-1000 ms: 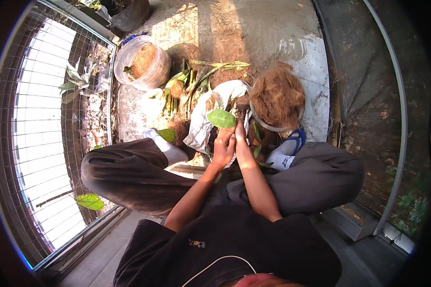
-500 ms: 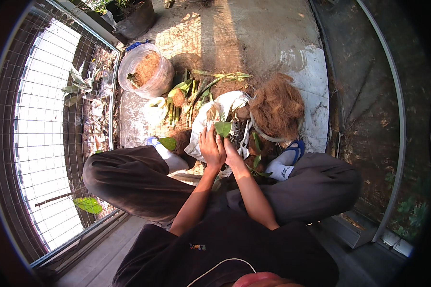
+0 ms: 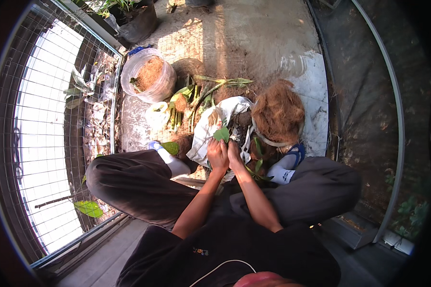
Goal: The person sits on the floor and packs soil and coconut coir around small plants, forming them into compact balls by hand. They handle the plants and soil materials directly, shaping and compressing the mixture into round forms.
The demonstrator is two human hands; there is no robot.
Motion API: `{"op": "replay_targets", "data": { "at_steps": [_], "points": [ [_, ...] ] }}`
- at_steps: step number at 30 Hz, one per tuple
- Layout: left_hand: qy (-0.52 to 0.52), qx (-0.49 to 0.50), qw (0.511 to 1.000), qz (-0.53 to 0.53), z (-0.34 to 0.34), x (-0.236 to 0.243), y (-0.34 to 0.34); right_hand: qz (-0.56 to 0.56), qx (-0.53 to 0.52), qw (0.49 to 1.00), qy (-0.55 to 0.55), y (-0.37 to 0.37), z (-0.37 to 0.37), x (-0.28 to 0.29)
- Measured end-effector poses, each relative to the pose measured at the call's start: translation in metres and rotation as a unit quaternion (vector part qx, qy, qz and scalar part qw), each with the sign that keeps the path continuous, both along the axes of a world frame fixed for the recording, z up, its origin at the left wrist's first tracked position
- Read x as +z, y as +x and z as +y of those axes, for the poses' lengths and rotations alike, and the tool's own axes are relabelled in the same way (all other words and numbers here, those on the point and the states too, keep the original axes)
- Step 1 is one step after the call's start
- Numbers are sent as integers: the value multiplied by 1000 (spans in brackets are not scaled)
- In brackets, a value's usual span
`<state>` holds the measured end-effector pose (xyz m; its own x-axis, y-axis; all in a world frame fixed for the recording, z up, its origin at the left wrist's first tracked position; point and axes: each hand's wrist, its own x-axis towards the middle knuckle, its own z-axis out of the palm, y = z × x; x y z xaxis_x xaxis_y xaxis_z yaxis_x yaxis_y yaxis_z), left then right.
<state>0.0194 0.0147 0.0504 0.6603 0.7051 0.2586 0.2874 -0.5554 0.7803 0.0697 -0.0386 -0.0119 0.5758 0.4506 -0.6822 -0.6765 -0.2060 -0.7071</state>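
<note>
Leaf (image 3: 221, 134) stands at the tips of the two hands, over the near side of the white bag (image 3: 202, 135). A moment ago the fingers were long and straight; now they are curled in, and the left hand (image 3: 217, 154) and right hand (image 3: 234, 155) sit close side by side. They seem to pinch the low end of the leaf, but the inside of the hands is hidden, so I cannot tell how tight the grip is. To me, this looks like a change from whole-hand pressing to small fingertip work. Dark soil (image 3: 235, 128) shows in the bag, just right of the leaf. Next to the bag, brown fluff (image 3: 278, 112) is heaped in a pot (image 3: 263, 139). Long leaves (image 3: 227, 82) lie past the bag, and the clear tub (image 3: 165, 90) stands farther left.
</note>
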Motion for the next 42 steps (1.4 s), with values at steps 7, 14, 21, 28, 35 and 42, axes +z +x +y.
{"op": "replay_targets", "data": {
  "at_steps": [7,14,21,28,35,42],
  "points": [
    [58,45,997,-32,3,11,4,30,-78,995,48,1,8,21],
    [47,4,997,-62,-1,7,-7,59,-77,972,216,-13,2,31],
    [5,32,994,-106,4,2,-2,-95,-38,964,244,-9,-1,46],
    [-10,12,997,-81,-7,-3,-9,-47,-90,972,214,-11,-11,45],
    [-99,12,994,-44,0,-5,-2,-22,-104,971,215,-14,-6,-6],
    [-624,159,715,-272,40,-15,7,181,12,978,105,23,3,33]
  ]
}}
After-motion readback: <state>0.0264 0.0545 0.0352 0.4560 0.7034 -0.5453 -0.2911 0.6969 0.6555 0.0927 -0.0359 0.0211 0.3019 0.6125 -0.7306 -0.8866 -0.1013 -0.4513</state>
